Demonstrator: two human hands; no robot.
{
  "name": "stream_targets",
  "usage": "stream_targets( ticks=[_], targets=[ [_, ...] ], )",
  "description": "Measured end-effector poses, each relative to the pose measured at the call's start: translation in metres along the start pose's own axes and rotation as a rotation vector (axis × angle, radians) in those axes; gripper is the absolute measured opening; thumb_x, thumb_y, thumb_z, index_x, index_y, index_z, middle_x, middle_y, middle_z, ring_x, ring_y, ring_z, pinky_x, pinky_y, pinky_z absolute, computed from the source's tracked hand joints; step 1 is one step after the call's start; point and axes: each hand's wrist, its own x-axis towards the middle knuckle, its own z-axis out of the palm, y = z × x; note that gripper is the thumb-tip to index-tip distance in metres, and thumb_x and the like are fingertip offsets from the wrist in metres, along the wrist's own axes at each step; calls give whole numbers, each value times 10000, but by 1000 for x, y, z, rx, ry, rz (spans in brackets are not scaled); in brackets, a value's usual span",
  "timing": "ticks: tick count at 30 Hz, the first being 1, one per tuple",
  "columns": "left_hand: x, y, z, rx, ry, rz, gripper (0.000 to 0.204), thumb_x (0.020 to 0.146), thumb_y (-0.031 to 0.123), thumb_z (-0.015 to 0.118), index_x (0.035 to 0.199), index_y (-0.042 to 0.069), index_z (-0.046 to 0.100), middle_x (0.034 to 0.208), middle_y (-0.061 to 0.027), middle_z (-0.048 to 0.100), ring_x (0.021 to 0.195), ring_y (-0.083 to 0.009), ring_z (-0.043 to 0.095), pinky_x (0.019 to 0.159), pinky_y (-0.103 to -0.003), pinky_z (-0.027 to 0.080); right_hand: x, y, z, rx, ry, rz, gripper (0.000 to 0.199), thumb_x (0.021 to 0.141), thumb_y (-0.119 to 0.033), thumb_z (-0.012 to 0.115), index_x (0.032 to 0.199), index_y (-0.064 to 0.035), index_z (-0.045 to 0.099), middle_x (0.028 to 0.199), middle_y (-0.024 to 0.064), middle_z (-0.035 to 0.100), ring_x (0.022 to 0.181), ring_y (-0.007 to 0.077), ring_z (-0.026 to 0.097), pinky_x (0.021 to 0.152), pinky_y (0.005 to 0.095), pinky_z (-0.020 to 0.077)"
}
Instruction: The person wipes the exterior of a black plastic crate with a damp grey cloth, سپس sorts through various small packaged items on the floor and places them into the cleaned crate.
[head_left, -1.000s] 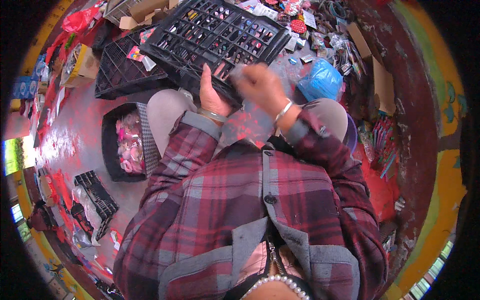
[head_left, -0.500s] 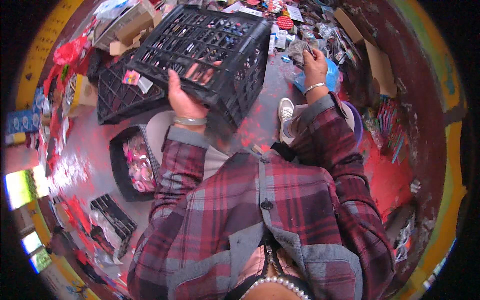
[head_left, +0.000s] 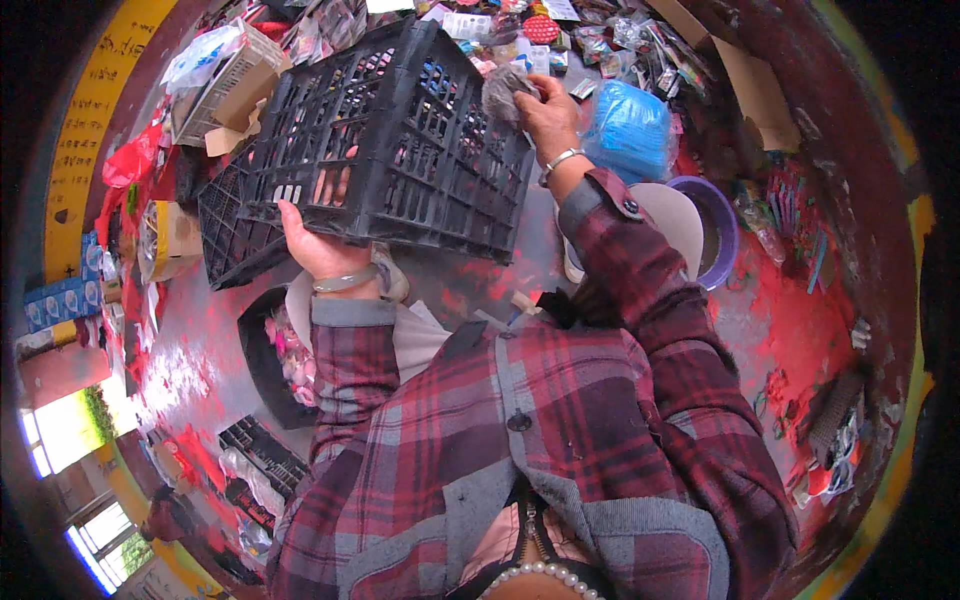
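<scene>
Black plastic crate [head_left: 400, 140] tilted, lifted off floor | left hand [head_left: 315, 235] grips its near rim | right hand [head_left: 540, 110] clutches crumpled grey bag [head_left: 503, 88] at crate's far right.

The raised black crate [head_left: 390, 140] fills the middle and blocks any straight reach forward. Bare floor [head_left: 500, 285] shows just beneath it. Left, a second black crate [head_left: 228, 235] and a dark tray [head_left: 258, 355] crowd the way; right, a purple basin [head_left: 722, 232] and a blue bag [head_left: 628, 125] stand close.
</scene>
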Motion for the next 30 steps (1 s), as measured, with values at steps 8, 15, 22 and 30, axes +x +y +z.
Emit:
stream_targets(
  ticks=[8, 15, 22, 30],
  targets=[
    [13, -3, -14, 2, 4, 58, 632, 893, 453, 285, 1211, -82, 394, 1211, -299, 433, 1135, -390, 437, 957, -495, 360, -16, -6, 57, -158, -202, -236, 255, 694, -108, 547, 939, -48, 589, 919, 165, 599, 869, 310, 576, 772, 355, 454],
    [13, 2, -20, -38, 65, 61, 648, 886, 480, 279, 1210, -68, 403, 1184, -277, 466, 1083, -356, 485, 922, -472, 401, -96, -32, 51, -223, -425, -216, 225, 690, -60, 537, 911, -41, 577, 883, 169, 575, 847, 331, 560, 750, 381, 451],
    [7, 1, -17, -82, 21, 9, 658, 881, 491, 301, 1206, -72, 402, 1197, -247, 467, 1080, -369, 485, 919, -481, 402, -166, -47, 26, -279, -665, -327, 266, 689, -29, 551, 953, -39, 526, 900, 162, 514, 852, 348, 531, 750, 386, 442],
    [5, 3, -15, -37, 88, 13, 685, 871, 515, 299, 1210, -74, 384, 1199, -241, 462, 1069, -368, 490, 906, -485, 414, -150, -53, 21, -597, -776, -835, 271, 675, -69, 554, 945, -69, 555, 822, 113, 493, 797, 286, 521, 675, 362, 451]
  ],
)
